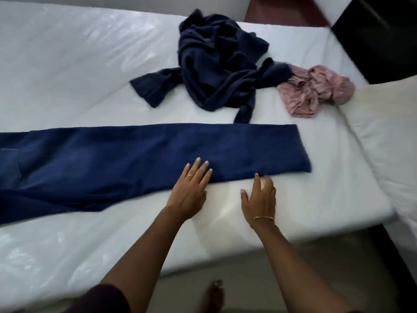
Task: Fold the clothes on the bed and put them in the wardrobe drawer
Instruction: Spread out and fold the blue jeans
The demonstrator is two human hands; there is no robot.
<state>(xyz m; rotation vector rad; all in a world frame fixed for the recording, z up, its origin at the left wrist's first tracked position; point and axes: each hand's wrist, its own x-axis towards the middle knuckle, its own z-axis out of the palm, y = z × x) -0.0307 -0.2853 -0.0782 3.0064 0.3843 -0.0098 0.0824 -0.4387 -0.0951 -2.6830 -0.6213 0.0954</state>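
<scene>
Both hands at the near edge of the blue trousers on the bed.

We see the left hand (191,188), a ring on one finger, lying flat with straight fingers pressing on the lower edge of the blue trousers (126,159), just below the frame's center. The right hand (259,197), a bracelet at its wrist, hovers just beside that edge over bare sheet, fingers loosely spread and holding nothing; its fingertips are blurred. The trousers are laid in a long flat strip across the middle of the white bed (67,64), running off the left edge. Above them, upper center, sits a crumpled dark navy garment (216,62), its right side touching a bunched pink garment (316,91).
</scene>
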